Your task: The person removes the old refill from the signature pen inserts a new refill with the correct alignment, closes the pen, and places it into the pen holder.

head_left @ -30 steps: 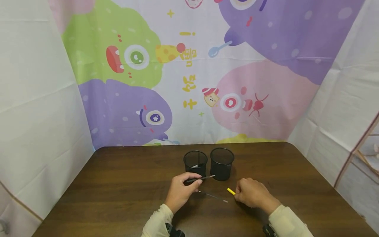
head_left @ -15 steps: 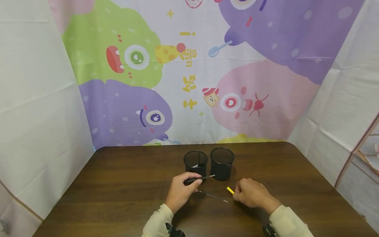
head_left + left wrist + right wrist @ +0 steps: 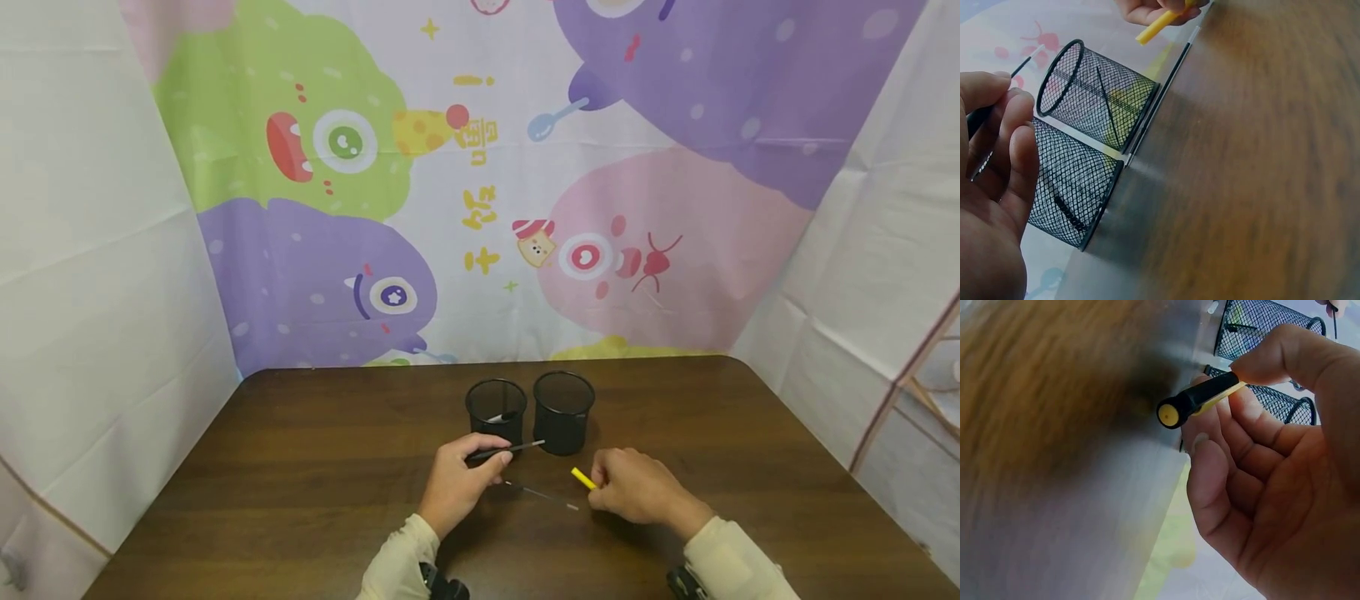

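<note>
My left hand [image 3: 459, 479] pinches a slim dark stick with a pale tip [image 3: 517, 449] between thumb and fingers, in front of the left mesh cup. A yellow-and-black pen [image 3: 583, 478] is held in my right hand [image 3: 637, 486]; in the right wrist view its black, clipped end [image 3: 1204, 394] sticks out past the thumb. Another slim dark stick with a pale tip [image 3: 542, 495] lies on the table between the hands, and shows in the left wrist view too. What kind the sticks are is too small to tell.
Two black mesh cups stand side by side behind the hands. The left cup [image 3: 486, 404] has something dark and pale in it; the right cup [image 3: 564, 417] stands near the held stick's tip. Below them is a brown wooden table [image 3: 337, 467], with a printed cloth [image 3: 480, 317] behind.
The yellow pen has tilted slightly and shifted a little to the left with my right hand. My left hand and its stick have hardly moved.
</note>
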Tool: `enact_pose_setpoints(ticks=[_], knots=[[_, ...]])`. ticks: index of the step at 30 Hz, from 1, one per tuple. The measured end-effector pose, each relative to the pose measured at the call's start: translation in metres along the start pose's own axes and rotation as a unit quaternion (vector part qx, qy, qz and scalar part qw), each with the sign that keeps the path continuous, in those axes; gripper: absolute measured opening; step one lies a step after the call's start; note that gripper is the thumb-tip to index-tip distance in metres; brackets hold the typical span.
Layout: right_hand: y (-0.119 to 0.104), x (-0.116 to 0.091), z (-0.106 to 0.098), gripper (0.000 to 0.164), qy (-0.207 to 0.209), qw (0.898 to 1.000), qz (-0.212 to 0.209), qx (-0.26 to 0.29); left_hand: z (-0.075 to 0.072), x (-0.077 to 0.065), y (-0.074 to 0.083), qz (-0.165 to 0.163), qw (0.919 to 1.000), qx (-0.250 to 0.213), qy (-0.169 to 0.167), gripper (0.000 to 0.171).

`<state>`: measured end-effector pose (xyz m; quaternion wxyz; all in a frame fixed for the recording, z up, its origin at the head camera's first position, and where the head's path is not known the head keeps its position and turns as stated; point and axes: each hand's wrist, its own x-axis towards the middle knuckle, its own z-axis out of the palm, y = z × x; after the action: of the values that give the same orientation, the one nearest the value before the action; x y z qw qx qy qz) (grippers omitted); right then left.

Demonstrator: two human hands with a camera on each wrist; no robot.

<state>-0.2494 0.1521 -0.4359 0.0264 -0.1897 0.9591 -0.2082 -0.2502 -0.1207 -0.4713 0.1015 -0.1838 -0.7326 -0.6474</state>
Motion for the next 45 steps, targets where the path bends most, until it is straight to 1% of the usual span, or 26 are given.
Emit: enact_pose_setpoints(ticks=[6, 13, 21, 27, 33, 39, 45], knots=[[-0.002, 0.001, 0.001, 0.021, 0.001, 1.0, 0.003, 0.007, 0.0, 0.0, 0.0, 0.0, 1.0, 0.002, -0.003, 0.019], [-0.005, 0.004, 0.001, 0.021, 0.016, 1.0, 0.003, 0.016, 0.0, 0.0, 0.0, -0.004, 1.0, 0.002, -0.003, 0.016], [-0.01, 0.005, 0.0, 0.021, 0.048, 0.999, -0.013, 0.013, 0.0, 0.0, 0.001, -0.005, 1.0, -0.004, -0.003, 0.016], [-0.012, 0.006, -0.002, 0.022, 0.056, 0.998, -0.025, 0.025, 0.0, -0.001, 0.003, -0.003, 0.9999, -0.012, 0.0, 0.017], [-0.013, 0.007, -0.002, 0.022, 0.076, 0.996, -0.039, 0.03, 0.001, -0.001, 0.003, -0.008, 1.0, -0.004, 0.0, 0.018], [-0.014, 0.009, -0.002, 0.023, 0.079, 0.996, -0.043, 0.025, 0.001, 0.0, 0.002, -0.01, 0.9999, 0.011, -0.001, 0.015], [-0.017, 0.01, -0.003, 0.025, 0.087, 0.995, -0.053, 0.017, 0.001, -0.001, 0.002, -0.011, 0.9999, 0.01, -0.001, 0.014]])
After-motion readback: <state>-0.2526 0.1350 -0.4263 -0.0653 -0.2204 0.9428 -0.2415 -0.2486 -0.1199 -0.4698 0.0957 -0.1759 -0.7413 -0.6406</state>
